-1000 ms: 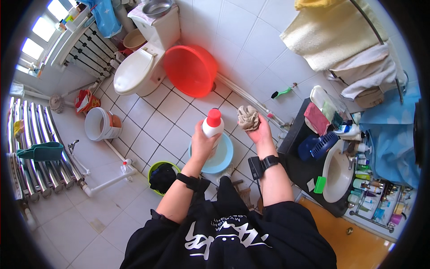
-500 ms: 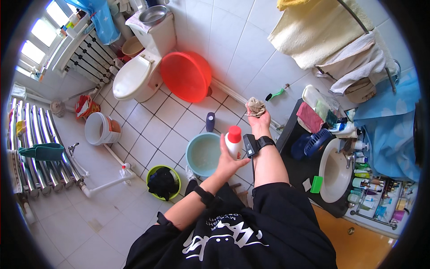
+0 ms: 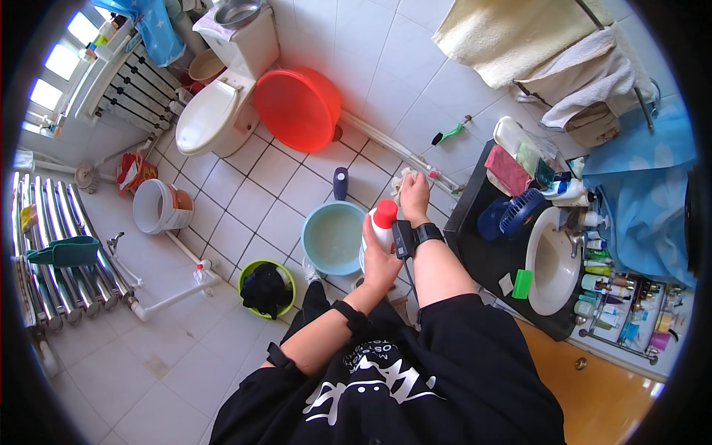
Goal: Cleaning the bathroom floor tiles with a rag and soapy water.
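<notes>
My left hand (image 3: 380, 261) is wrapped around a white bottle with a red cap (image 3: 385, 213), held upright in front of me. Just right of it and farther out, my right hand (image 3: 415, 197) is closed on a crumpled beige cloth (image 3: 401, 183), part of which pokes out beyond the fingers. Beneath the bottle on the floor stands a light blue basin (image 3: 335, 241) of cloudy water. A dark purple bottle (image 3: 340, 183) is on the tiles behind that basin. To the left, a lime green basin (image 3: 291, 305) contains dark clothes (image 3: 265, 290).
A red basin (image 3: 300, 107) leans between the toilet (image 3: 210, 119) and the tiled wall. A white bucket (image 3: 152, 208) stands at left. On the right, a dark counter (image 3: 467, 222) carries a washbasin (image 3: 549, 259), a blue fan (image 3: 512, 215) and toiletries. A green brush (image 3: 448, 135) hangs on the wall.
My right hand has turned from palm up, with the cloth lying on it, to fingers closed on the cloth. My left hand's spread fingers now wrap the bottle. The view has shifted slightly.
</notes>
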Tool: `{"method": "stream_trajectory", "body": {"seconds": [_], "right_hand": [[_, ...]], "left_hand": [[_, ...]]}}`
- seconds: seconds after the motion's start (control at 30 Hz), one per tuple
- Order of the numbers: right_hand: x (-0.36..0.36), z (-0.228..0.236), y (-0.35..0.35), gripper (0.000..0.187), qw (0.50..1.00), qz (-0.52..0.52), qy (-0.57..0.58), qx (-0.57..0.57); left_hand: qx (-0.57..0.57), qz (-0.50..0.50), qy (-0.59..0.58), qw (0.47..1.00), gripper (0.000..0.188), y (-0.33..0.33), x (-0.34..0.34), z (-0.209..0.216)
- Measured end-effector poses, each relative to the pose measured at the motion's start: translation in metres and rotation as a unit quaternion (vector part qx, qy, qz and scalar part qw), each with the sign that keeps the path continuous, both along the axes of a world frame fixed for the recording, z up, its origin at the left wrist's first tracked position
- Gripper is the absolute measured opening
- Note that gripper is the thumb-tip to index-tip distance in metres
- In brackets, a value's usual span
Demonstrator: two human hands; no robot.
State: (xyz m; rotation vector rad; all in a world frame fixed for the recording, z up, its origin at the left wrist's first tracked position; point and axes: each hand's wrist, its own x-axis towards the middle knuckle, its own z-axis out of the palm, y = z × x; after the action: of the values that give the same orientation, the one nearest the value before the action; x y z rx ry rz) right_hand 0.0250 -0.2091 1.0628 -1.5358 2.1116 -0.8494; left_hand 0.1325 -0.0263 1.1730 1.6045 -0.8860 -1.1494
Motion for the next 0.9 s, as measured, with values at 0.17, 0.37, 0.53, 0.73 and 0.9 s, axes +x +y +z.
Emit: {"method": "stream_trajectory", "body": {"seconds": [0.17, 0.37, 0.53, 0.73, 0.9], "right_hand": [[0.011, 0.038, 0.017, 0.016, 0.961, 0.223, 0.148, -0.066], [0.028, 0.06, 0.017, 0.016, 0.983, 0.008, -0.184, -0.005], [-0.005, 0.066, 0.015, 0.026, 0.783, 0.001, -0.613, 0.1], [0.04, 0.181, 0.037, 0.033, 0.809, 0.108, -0.577, 0.035], [0.067, 0.254, 0.043, 0.036, 0.868, 0.252, -0.424, -0.057]], "left_hand": [[0.013, -0.02, -0.015, 1.0, 0.124, 0.011, 0.0, 0.007], [0.042, -0.033, 0.024, 0.998, 0.124, -0.005, 0.048, 0.009], [0.02, -0.011, 0.005, 1.0, 0.089, -0.048, 0.117, 0.008], [-0.046, -0.046, -0.179, 0.982, 0.084, -0.076, 0.147, 0.029], [-0.052, -0.064, -0.264, 0.961, 0.083, -0.086, 0.136, 0.05]]}}
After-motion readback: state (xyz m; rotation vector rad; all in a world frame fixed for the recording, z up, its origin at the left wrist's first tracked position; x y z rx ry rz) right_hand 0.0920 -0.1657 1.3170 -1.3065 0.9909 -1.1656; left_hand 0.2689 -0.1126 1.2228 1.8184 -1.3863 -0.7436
